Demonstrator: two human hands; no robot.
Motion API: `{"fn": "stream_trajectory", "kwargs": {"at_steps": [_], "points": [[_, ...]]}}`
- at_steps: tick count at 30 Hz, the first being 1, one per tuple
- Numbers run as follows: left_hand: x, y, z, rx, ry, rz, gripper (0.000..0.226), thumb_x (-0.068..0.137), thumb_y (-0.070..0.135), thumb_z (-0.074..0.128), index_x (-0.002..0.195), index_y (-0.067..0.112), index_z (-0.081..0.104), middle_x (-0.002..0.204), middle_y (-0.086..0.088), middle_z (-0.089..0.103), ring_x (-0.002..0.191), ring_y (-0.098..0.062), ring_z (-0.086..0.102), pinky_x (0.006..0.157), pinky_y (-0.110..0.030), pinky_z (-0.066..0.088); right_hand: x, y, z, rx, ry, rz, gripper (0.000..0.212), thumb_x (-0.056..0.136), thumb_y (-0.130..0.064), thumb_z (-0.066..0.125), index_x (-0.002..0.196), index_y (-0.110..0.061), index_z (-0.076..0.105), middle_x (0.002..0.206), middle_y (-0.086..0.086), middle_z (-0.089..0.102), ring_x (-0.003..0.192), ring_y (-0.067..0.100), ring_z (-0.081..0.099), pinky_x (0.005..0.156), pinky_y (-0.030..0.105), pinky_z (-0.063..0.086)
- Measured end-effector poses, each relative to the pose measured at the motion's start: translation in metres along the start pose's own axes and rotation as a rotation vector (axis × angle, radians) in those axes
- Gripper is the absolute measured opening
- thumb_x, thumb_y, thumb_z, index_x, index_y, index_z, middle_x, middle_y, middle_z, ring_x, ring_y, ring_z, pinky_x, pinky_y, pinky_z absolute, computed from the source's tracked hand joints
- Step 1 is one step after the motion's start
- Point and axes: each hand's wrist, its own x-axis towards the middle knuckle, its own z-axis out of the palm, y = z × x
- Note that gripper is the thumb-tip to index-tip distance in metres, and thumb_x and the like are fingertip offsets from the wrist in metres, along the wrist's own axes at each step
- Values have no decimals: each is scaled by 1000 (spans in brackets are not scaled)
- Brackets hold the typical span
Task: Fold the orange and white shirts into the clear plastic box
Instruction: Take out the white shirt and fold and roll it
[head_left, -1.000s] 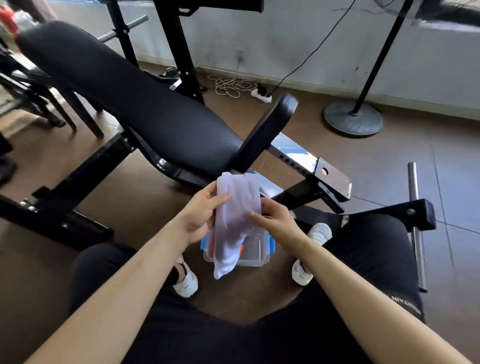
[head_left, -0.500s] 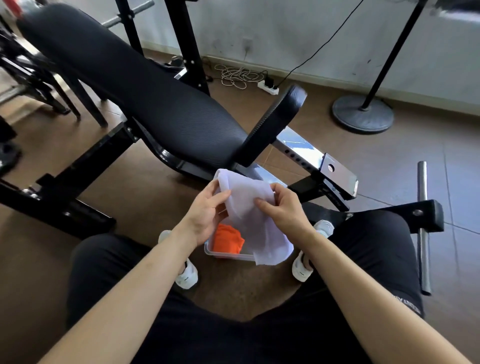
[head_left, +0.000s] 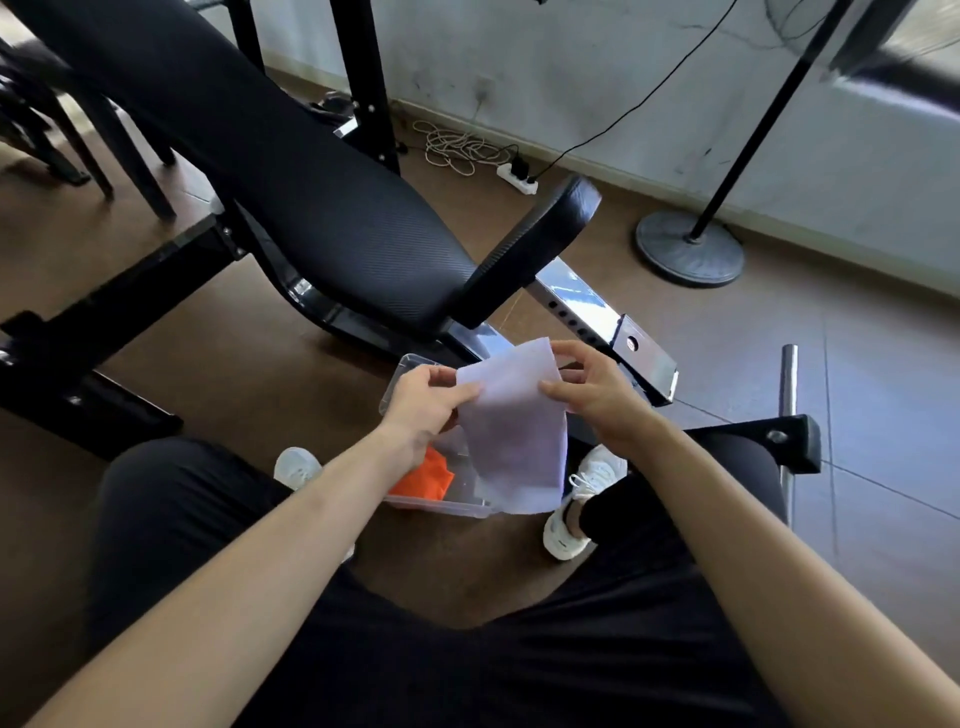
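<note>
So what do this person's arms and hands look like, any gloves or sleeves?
Both are bare: no gloves on the left hand or right hand, and no sleeves, watch or bracelet show on the forearms. Further down the person wears black trousers and white trainers.

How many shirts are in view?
2. The orange shirt in the clear plastic box; white shirt held over it by left hand and right hand. Others may be hidden.
</note>
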Motion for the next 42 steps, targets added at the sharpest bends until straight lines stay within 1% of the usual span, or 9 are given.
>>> {"fn": "stream_trajectory", "kwargs": {"at_steps": [4,12,19,23,26,31,34,37,42], "points": [[-1,14,-9,144,-134,107,39,82,3,80,112,13,58,90,-8,67,78,-19,64,70,-31,56,8,-5,2,-8,63,96,70,78,-21,76,141,-22,45,113,18,65,107,31,67,92,47,54],[8,31,-34,553,-235,362,36,77,-4,80,93,27,70,89,-11,71,79,-18,67,69,-39,62,5,-19,11,-36,-221,-3,66,79,-4,74,134,-36,55,108,22,65,95,26,67,86,45,54],[7,43,-34,134,-146,35,17,88,-4,70,95,11,70,83,-9,69,67,-15,65,59,-26,57,7,-20,35,-472,-181,-169,58,67,-12,79,120,-30,68,104,-16,67,100,7,63,91,32,55],[10,48,-43,41,-159,-146,14,88,0,71,95,12,71,81,-6,70,67,-14,67,59,-24,59,12,-25,50,-687,-103,-279,20,73,-21,83,91,-23,77,76,-16,65,77,0,59,73,27,45],[6,49,-53,100,-174,-150,7,89,10,72,95,12,75,81,-4,73,74,-16,68,64,-26,57,19,-27,55,-806,-70,-345,13,83,-30,79,88,-19,75,82,-5,55,81,12,49,75,34,40],[8,30,-67,432,-305,168,45,66,26,94,107,24,75,92,-1,70,82,-14,66,71,-26,54,24,-36,49,-877,-120,-359,16,85,-37,75,96,-27,73,129,-7,55,120,23,36,97,47,33],[13,9,-59,665,-166,494,48,58,39,96,97,42,69,107,0,56,94,-15,60,77,-25,54,21,-47,38,-771,-213,-395,16,84,-31,74,99,-25,73,109,-10,69,107,21,55,92,48,47],[12,1,-42,449,-132,616,22,72,26,90,86,22,73,88,-4,67,76,-12,61,69,-36,52,12,-59,19,-751,-247,-380,13,83,-19,76,96,-21,73,83,0,68,82,19,61,75,39,49],[0,17,-8,412,-206,683,30,75,37,87,79,10,76,60,-1,64,55,-20,53,54,-36,48,-12,-64,5,-881,-164,-505,36,74,-35,86,106,-31,70,98,-17,65,102,1,55,91,23,39]]}}
